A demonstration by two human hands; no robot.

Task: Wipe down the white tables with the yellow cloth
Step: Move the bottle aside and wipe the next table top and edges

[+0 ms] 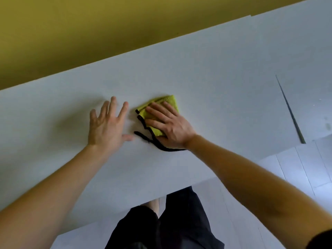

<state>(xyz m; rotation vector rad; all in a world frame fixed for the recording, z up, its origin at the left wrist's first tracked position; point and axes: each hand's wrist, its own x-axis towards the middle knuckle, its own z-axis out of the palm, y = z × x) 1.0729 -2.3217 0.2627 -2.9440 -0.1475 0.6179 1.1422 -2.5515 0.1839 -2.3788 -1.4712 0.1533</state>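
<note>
Yellow cloth (168,101), folded, is lying on the white desk (224,83) under the right hand (168,126), whose straight fingers are pressing it flat, seemingly mid-wipe, while the left hand (105,124) is lying spread and empty just beside it; the next stroke is likely needing steady pressure.

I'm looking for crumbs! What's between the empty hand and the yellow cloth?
Nothing: in the head view only bare white table separates the left hand from the yellow cloth.
</note>
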